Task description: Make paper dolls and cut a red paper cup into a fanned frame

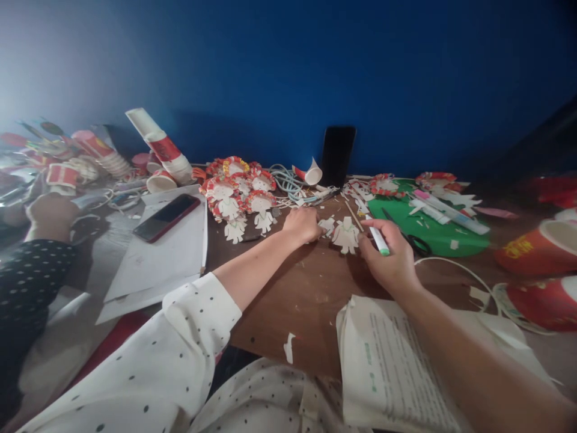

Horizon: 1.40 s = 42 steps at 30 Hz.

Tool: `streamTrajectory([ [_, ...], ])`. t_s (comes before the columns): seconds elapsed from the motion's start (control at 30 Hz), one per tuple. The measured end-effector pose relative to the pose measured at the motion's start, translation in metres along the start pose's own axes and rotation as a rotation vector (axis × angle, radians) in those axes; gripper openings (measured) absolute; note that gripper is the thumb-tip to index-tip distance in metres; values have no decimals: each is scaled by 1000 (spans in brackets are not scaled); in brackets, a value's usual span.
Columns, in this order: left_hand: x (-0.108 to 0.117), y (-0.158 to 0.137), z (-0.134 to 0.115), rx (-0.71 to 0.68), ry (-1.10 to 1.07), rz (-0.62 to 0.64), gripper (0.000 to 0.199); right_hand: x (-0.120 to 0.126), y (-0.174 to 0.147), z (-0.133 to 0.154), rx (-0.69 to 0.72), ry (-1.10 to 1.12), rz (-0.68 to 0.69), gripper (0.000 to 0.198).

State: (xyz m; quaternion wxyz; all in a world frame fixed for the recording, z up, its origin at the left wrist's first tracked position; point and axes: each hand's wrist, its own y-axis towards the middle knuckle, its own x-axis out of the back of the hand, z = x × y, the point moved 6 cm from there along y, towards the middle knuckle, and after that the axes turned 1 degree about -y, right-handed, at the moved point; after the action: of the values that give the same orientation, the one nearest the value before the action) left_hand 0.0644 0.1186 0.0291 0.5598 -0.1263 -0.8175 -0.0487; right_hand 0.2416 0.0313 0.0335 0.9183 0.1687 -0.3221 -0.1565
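Observation:
My right hand [391, 255] is closed around a white marker [375, 231] with a green end, its fingertips close to the edge of a white paper doll [346, 236]. The doll lies on the brown table in front of me. My left hand [303, 225] rests on the table just left of it with the fingers curled in. Beside those fingers is a small white paper piece [327, 226]; whether they grip it is hidden. A thin stick [354, 215] lies between the doll and the marker. Several paper dolls with red frilled rings [234, 192] are heaped farther left.
Behind stands a dark phone [339, 153] against the blue wall. Scissors [418, 243] and pens [451, 211] lie on green card [396, 216] at right. An open book [396, 361] is near me. A co-worker's hand [51, 213] is at left, beyond another phone [166, 218].

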Motion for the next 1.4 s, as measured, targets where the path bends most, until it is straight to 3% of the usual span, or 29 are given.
streamTrajectory([
  [0.17, -1, -1, 5, 14, -138, -82, 19, 0, 0, 0, 13, -2, -2, 26],
  [0.5, 17, -21, 30, 121, -646, -259, 13, 0, 1, -3, 22, -27, -6, 28],
  [0.7, 2, -30, 58, 220, -1077, -336, 17, -4, 0, -6, -50, 18, 24, 28],
  [0.87, -13, -29, 56, 208, -1269, -299, 20, -4, 0, -8, -135, 36, 29, 28],
  [1.0, -7, -30, 58, 187, -1180, -350, 17, -3, 1, -10, -161, 4, 22, 28],
  [1.2, 24, -41, 65, 123, -778, -705, 12, -3, 3, -13, -167, -36, 10, 27],
  [1.4, 17, -41, 51, 31, -787, -548, 14, 1, 6, -14, -157, -17, -23, 27],
])
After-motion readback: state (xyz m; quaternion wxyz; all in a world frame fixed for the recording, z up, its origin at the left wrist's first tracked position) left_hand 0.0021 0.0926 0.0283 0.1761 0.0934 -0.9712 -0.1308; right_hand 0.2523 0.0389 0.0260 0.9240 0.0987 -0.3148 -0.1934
